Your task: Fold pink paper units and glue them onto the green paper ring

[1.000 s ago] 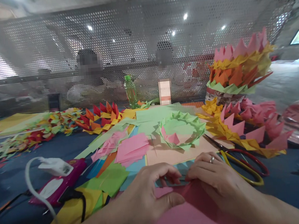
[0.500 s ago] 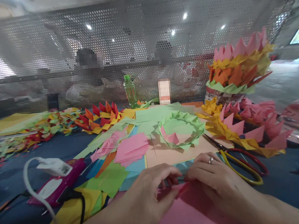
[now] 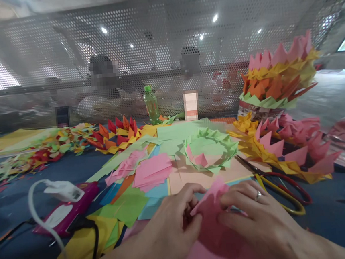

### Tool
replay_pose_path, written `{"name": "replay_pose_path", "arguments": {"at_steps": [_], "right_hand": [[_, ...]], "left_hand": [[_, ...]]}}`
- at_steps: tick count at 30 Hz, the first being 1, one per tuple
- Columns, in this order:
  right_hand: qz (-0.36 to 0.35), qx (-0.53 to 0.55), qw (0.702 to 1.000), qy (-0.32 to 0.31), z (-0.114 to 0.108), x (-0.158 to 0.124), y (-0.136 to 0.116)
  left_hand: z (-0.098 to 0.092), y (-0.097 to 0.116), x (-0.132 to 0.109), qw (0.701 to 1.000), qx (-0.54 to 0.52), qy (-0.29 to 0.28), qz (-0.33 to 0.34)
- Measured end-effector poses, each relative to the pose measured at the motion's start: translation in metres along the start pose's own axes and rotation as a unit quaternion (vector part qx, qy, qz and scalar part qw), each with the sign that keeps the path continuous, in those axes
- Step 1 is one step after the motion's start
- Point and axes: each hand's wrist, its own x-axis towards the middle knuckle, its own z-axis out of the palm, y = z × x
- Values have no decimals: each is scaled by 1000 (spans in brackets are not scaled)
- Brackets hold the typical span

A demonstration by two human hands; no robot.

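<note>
Between my two hands is a small piece of pink paper [image 3: 213, 206], raised and partly folded or curled. My left hand [image 3: 176, 222] pinches its left edge between thumb and fingers. On the other side my right hand [image 3: 252, 215], with a ring on one finger, grips the paper's right edge. Below them lies a larger pink sheet [image 3: 214, 257], shaded by the hands. Just beyond, a green ring of folded paper points [image 3: 211, 136] with a pink piece set in it rests on peach and green sheets. A stack of pink paper pieces [image 3: 152, 169] lies to the left of it.
Scissors [image 3: 282, 188] with red and yellow handles lie right of my hand. Behind stands a tiered folded-paper stack [image 3: 276, 78], near yellow and pink paper chains [image 3: 286, 151]. A purple power strip [image 3: 68, 213] with a white plug is at left. A green bottle [image 3: 151, 107] stands at the back.
The pink paper has come up from near the sheet and now stands raised between my hands. My right hand has shifted slightly right, and its fingers have spread along the paper.
</note>
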Motion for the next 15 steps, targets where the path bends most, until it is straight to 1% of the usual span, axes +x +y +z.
{"name": "replay_pose_path", "arguments": {"at_steps": [5, 11, 15], "right_hand": [[9, 51, 998, -21, 6, -1, 6], [40, 69, 997, -24, 14, -3, 7], [50, 89, 995, -19, 11, 0, 4]], "left_hand": [[-3, 1, -3, 998, 61, 5, 10], [-5, 0, 1, 990, 107, -35, 82], [-7, 1, 4, 987, 129, -52, 78]]}}
